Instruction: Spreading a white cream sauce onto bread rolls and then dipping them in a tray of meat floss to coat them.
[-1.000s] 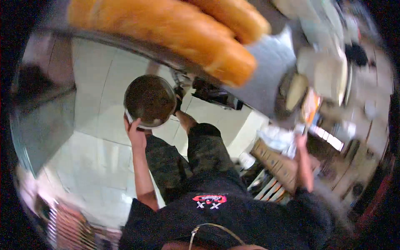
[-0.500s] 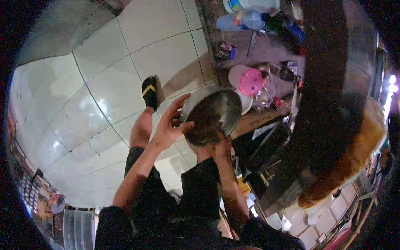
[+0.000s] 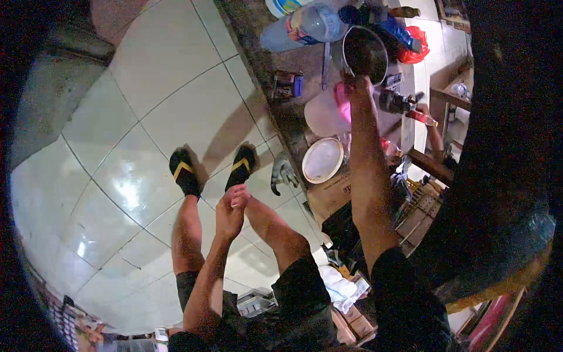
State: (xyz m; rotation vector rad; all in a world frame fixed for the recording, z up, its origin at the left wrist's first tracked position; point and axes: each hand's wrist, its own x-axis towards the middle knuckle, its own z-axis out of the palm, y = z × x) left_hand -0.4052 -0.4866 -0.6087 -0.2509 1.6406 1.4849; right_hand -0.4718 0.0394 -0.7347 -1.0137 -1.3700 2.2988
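My right hand [image 3: 359, 83] grips the near rim of a round dark metal pan [image 3: 365, 53] over the cluttered low table. Under my wrist is a pink lid on a pale container [image 3: 319, 114], with a white round lid [image 3: 322, 159] nearer me. A large clear plastic bottle [image 3: 281, 30] lies left of the pan, and a red plastic bag [image 3: 419, 47] sits to its right. My left hand [image 3: 233, 202] is apart from the pan, above my legs, its fingers curled together; whether anything is inside them I cannot make out.
My sandalled feet stand on white tiles [image 3: 135, 94]. A grey striped cat [image 3: 284, 176] is beside the table's edge [image 3: 252, 76]. Cardboard [image 3: 328, 193] lies at the table's near end. Another hand [image 3: 431, 126] and forearm show at the right. A dark surface rises along the right side.
The view has turned from the bread toward floor and table. The pan has moved up and right in my right hand; my left hand has let go of it and moved down.
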